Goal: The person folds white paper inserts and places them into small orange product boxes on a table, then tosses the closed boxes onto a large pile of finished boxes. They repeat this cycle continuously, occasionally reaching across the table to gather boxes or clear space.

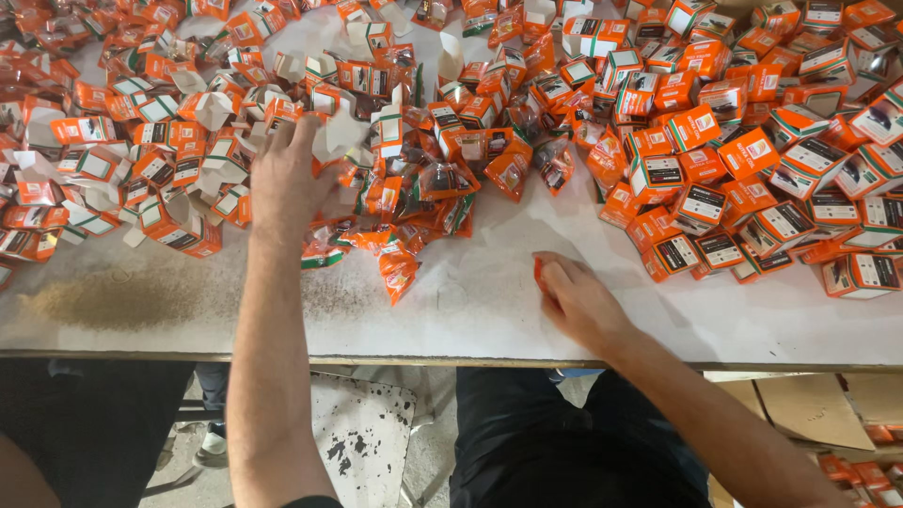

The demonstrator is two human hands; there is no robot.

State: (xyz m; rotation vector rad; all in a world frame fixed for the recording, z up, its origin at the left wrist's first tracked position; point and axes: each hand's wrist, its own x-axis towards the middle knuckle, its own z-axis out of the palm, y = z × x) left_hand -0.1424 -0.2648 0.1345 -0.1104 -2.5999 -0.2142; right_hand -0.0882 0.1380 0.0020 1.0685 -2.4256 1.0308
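A small orange plastic packet (539, 274) lies on the white tabletop (470, 310) near the front edge, mostly covered by the right hand (576, 299), whose fingers (557, 278) curl down over it so that only an orange sliver shows at their tips. Well apart to the left, the left hand (282, 183) reaches farther back, palm down, its fingers (303, 132) spread loosely and resting on the heap of open, empty orange-and-white cardboard boxes (160, 141); whether they grip one of the boxes cannot be told. Between the two hands, just beyond them, lies a loose pile of crinkled orange plastic packets with dark contents (423, 188), one of them (397, 273) lying nearest the front. To the right spreads a dense mass of closed orange cardboard boxes with black-and-white labels (752, 179), reaching the far right edge. A brownish dusty smear (113, 299) marks the tabletop at the left. Below the tabletop's edge, flattened brown cardboard (818, 409) lies on the floor at the right.
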